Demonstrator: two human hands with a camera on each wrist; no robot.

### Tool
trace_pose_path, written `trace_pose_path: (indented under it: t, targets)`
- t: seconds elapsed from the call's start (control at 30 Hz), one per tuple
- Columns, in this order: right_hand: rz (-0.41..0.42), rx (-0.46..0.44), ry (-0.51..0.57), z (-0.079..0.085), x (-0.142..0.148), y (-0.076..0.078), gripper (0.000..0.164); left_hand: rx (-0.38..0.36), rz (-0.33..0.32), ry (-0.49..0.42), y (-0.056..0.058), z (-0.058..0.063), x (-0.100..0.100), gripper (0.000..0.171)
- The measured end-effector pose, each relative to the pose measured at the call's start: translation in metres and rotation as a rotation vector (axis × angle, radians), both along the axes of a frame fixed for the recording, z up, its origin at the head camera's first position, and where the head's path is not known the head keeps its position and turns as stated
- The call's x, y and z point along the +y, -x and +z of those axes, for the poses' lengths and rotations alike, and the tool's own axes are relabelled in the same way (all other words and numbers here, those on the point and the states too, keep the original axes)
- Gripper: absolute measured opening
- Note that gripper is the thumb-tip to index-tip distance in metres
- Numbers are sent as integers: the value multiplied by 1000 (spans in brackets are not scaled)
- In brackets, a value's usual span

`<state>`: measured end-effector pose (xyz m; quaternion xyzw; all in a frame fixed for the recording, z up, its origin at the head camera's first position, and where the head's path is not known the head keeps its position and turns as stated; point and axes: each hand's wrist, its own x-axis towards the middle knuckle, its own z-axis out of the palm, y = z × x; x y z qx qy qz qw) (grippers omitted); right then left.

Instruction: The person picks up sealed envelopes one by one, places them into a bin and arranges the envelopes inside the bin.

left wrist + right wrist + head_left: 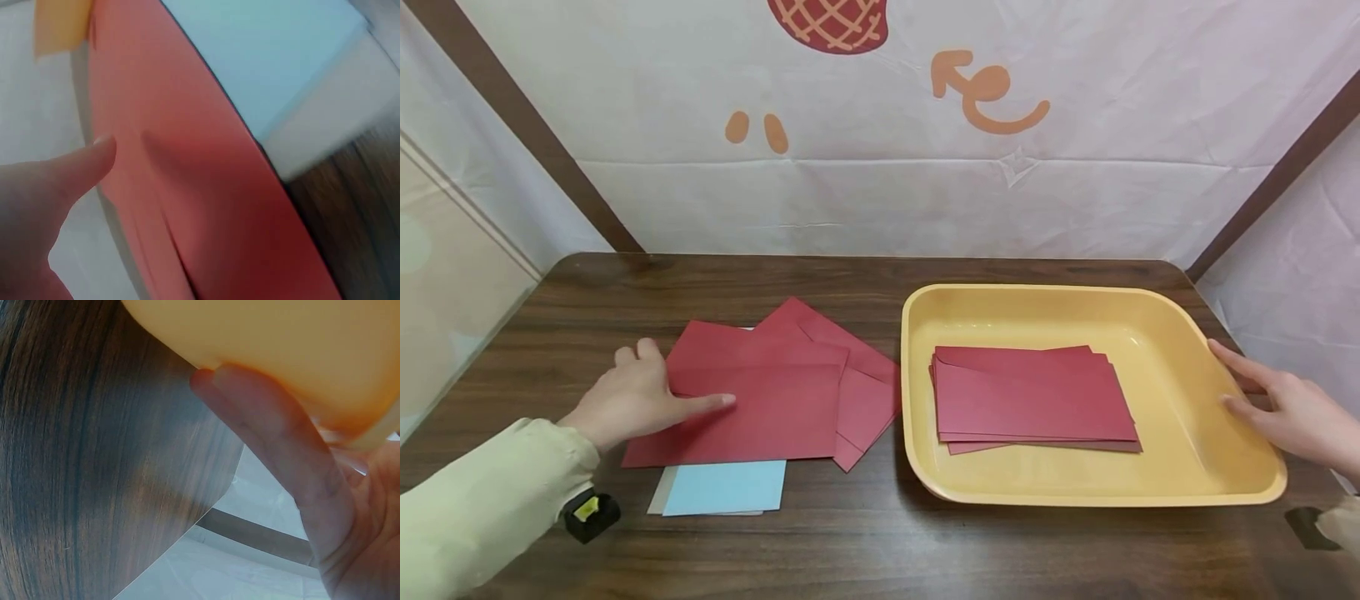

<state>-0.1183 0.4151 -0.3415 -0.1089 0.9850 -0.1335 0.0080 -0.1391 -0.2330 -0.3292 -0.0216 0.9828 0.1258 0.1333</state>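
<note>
Red envelopes (775,417) lie fanned and overlapping on the left part of the dark wood-grain tabletop (850,554), their right end reaching the near side of a yellow tray (1180,408); whether they touch it is hard to tell. The left hand (632,396) is at their left edge, spread wide with the thumb stretched out over the top envelope and the other fingers loosely bent, gripping nothing. From beneath the envelopes' front edge pokes a light-blue sheet (722,490), a greyish sheet (658,493) showing beside it. Inside the tray, left of its middle, sits a stack of red envelopes (1033,392), slightly askew. The right hand (1292,408) pinches the tray's right rim, thumb over the inside, fingers against the outer wall. Behind the tabletop hangs a pale printed cloth (865,208).
</note>
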Motion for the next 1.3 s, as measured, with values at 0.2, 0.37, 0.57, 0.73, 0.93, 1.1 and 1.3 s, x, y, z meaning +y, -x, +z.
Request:
trace_pose_path:
  t: [0.2,0.37,0.57,0.73,0.93,1.1,1.3]
  targets:
    - [4,-4,9,0,-1,0,72,-24,28,-1,-1,-13,-6,101]
    - [12,9,14,0,-1,2,73,16,29,7,-3,-18,-5,96]
    - [15,8,10,-1,-3,7,70,12,43,15,-8,-16,-7,94]
    - [11,11,15,-4,0,5,70,58,51,33,-8,-17,-5,92]
    - [-16,19,20,-8,6,2,71,97,70,58,-5,-19,-3,95]
    - [4,50,-32,-6,5,4,70,52,85,46,-5,-18,-6,97]
    - [0,54,-46,-4,3,1,71,-33,130,20,-3,-20,-9,105]
